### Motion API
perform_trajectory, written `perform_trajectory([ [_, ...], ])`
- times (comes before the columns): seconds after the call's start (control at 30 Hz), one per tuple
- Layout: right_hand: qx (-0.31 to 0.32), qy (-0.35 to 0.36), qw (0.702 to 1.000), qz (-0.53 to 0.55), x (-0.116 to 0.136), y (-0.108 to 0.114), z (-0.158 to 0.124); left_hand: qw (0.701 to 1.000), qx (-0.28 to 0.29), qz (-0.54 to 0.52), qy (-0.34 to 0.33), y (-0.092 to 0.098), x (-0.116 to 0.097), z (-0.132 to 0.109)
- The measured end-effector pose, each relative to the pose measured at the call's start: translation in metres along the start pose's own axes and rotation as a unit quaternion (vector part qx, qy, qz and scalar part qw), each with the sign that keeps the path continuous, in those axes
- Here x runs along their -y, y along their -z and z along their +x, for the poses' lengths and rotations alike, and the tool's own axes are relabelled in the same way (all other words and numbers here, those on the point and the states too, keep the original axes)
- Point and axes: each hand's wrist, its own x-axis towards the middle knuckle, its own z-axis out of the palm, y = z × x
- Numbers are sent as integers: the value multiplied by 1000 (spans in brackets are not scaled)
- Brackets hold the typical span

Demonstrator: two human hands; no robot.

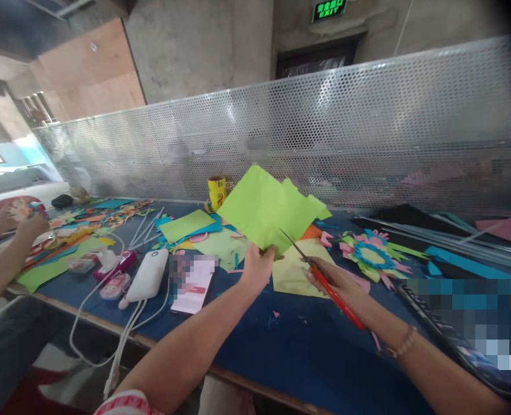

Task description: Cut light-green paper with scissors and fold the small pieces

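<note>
In the head view, my left hand [257, 264] pinches the lower corner of a lime-green sheet of paper [261, 202], held up above the table. Notches show along the sheet's right edge. My right hand [330, 276] grips red-handled scissors [337, 297], whose dark blades point up and left toward the sheet. The blade tips lie close to the paper; whether they touch it I cannot tell. Beneath the hands lies a pale yellow sheet [301, 276]. To the right is a layered paper flower [373, 255] in blue, green and pink.
A white power bank [146, 275] with cables and a phone [193, 285] lie left of my forearm. A yellow tape roll [217, 193] stands near the perforated metal divider [186, 138]. Another person's hands [26, 227] work at far left. A pixelated dark-edged device [462, 328] lies right.
</note>
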Motion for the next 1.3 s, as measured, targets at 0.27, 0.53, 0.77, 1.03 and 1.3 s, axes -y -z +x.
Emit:
perform_trajectory([
  [0.27, 37, 8, 998, -45, 1, 0, 0, 998, 45, 35, 7, 1, 7, 2],
  [0.53, 49, 20, 996, -74, 1, 1, 0, 998, 47, 45, 9, 3, 11, 6],
  [0.77, 33, 20, 995, -93, 4, 1, -1, 998, 46, 35, 10, 2, 6, 6],
  [1.03, 34, 28, 993, -108, -4, 0, 0, 999, 36, 34, 5, 4, 7, 6],
  [1.3, 45, 26, 994, -93, -4, -1, 0, 999, 33, 34, 6, 5, 10, 7],
])
